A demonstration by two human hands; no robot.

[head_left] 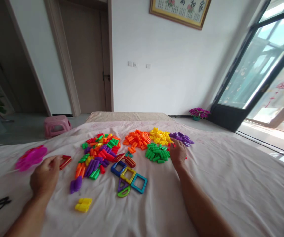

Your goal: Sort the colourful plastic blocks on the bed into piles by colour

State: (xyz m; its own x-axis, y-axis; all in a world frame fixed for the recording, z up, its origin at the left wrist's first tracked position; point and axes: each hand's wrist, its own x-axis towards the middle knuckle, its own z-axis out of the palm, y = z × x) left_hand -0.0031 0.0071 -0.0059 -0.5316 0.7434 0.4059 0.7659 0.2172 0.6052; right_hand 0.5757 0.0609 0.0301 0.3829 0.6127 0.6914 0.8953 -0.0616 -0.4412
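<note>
The far edge of the cloth (218, 184) is seen beyond the sorted piles; a broad stretch of it lies right of the right arm. A red frame (66, 162) is pinched in the narrowly closed left hand (45, 174), left of the mixed pile (99, 153). The right hand (178, 153) is lowered beside the green pile (157, 152), near red pieces (173, 144); its finger opening and any grip cannot be confirmed.

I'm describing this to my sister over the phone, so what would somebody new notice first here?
Probably the bright heaps of plastic pieces mid-table: a mixed pile on the left, then orange, yellow, purple and green ones. Nearer the viewer lie colorful open frames, with a hand out on either side.
</note>
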